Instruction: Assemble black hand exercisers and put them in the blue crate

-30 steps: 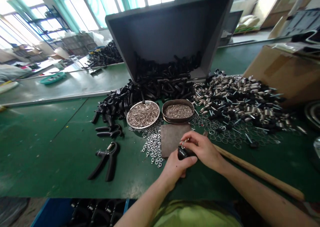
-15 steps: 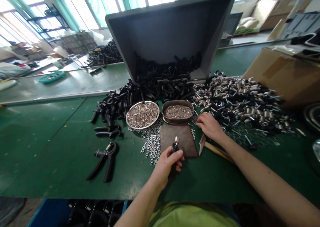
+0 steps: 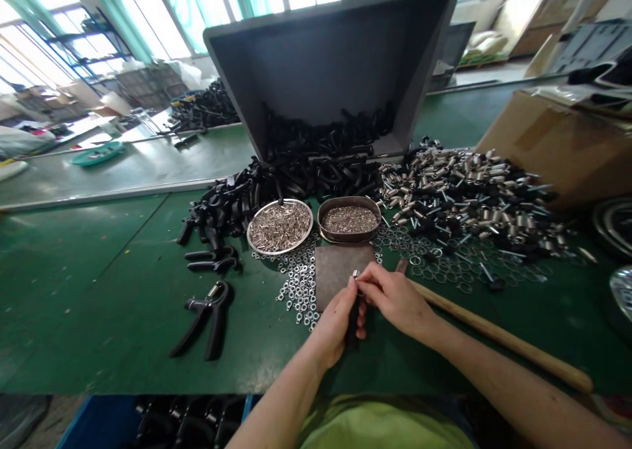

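Note:
My left hand (image 3: 336, 324) is closed round a black handle piece (image 3: 354, 322) with a metal tip, held upright over the near edge of a brown metal plate (image 3: 336, 268). My right hand (image 3: 395, 297) pinches something small and silvery at that tip; I cannot make out what it is. Both hands meet just in front of the plate. A wooden hammer handle (image 3: 498, 337) lies under my right forearm, running off to the right.
A round tray of pins (image 3: 280, 227) and an oval dish of small parts (image 3: 349, 220) sit behind the plate. Washers (image 3: 299, 284) lie scattered left of it, black grips (image 3: 217, 212) and a finished hand gripper (image 3: 207, 317) further left. Spring assemblies (image 3: 474, 199) pile right, beside a cardboard box (image 3: 557, 139).
My right hand reached out to the parts behind the plate, then came back and now pinches at the tip of the piece in my left hand.

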Action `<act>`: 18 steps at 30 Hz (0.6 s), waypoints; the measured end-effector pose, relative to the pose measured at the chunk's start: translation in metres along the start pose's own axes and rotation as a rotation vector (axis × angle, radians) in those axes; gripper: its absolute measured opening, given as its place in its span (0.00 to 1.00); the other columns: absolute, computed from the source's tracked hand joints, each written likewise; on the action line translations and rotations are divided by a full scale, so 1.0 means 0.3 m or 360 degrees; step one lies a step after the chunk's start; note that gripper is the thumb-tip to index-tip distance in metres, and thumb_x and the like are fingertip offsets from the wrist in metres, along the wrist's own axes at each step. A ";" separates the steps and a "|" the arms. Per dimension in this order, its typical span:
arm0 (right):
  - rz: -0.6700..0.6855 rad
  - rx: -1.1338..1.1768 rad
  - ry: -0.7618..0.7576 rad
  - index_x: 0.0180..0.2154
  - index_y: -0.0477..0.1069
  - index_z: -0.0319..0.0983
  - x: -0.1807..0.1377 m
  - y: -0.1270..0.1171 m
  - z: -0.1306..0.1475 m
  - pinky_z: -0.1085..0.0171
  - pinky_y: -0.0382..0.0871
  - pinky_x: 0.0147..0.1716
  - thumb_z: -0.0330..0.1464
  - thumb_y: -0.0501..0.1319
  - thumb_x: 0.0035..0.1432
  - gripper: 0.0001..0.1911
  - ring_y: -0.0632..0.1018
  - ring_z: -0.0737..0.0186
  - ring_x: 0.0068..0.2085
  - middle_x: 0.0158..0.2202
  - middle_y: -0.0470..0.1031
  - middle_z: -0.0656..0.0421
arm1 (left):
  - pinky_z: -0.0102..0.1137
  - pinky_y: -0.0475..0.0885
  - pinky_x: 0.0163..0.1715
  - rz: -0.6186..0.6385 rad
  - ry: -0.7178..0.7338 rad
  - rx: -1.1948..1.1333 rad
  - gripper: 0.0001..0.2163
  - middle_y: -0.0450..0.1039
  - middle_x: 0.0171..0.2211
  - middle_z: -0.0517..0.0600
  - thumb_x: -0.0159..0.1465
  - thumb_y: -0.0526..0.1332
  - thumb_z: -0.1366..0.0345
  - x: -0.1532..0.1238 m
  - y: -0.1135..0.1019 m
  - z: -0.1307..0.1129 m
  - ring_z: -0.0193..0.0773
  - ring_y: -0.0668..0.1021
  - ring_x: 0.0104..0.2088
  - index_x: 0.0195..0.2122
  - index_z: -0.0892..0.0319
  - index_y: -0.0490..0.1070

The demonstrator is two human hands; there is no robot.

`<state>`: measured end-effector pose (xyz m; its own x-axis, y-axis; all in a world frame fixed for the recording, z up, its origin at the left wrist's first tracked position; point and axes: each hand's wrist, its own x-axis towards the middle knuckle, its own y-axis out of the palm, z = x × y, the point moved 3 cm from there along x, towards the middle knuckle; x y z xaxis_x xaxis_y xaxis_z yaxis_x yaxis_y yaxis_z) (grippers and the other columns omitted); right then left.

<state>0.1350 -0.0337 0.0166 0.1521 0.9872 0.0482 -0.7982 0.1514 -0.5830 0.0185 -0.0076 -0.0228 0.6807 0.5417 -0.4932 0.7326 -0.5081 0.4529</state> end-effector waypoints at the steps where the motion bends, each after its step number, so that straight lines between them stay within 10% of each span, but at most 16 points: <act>1: -0.0022 -0.0025 -0.0029 0.31 0.65 0.41 -0.003 0.000 -0.001 0.66 0.63 0.28 0.32 0.53 0.60 0.06 0.75 0.64 0.28 0.25 0.73 0.61 | 0.21 0.56 0.17 -0.0010 0.0008 0.0022 0.26 0.59 0.24 0.44 0.55 0.55 0.38 -0.003 0.000 0.002 0.28 0.61 0.22 0.30 0.61 0.63; 18: 0.0058 -0.0209 -0.0126 0.31 0.67 0.39 -0.026 -0.012 -0.013 0.66 0.62 0.31 0.31 0.52 0.62 0.08 0.75 0.63 0.31 0.28 0.74 0.59 | 0.21 0.55 0.18 0.0024 0.0037 0.0177 0.21 0.57 0.26 0.44 0.60 0.54 0.44 0.000 -0.009 0.025 0.27 0.61 0.23 0.34 0.60 0.61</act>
<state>0.1389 -0.0422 0.0152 0.0739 0.9936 0.0858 -0.7186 0.1127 -0.6863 0.0165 -0.0112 -0.0296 0.6923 0.5483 -0.4690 0.7182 -0.5866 0.3743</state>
